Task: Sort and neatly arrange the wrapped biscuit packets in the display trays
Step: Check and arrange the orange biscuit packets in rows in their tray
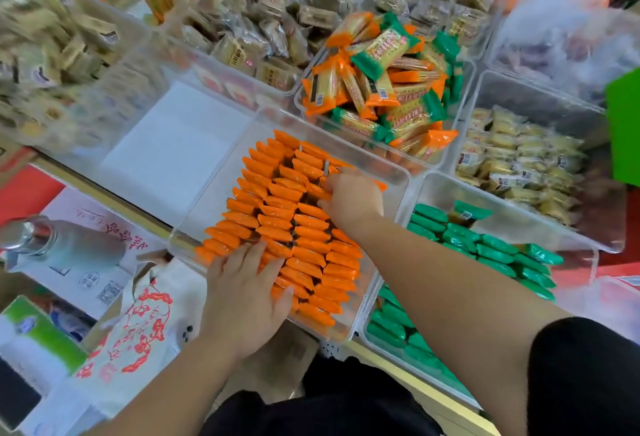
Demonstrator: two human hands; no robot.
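Orange glossy packets (304, 228), clear tray (214, 190)

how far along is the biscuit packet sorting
Done: orange packets stand in tidy rows filling much of the near tray, and green packets are lined up in the tray to its right. In hand: the left hand presses flat on the near rows while the right hand curls its fingers on packets at the far end. Left: the mixed pile of orange and green packets behind is unsorted.
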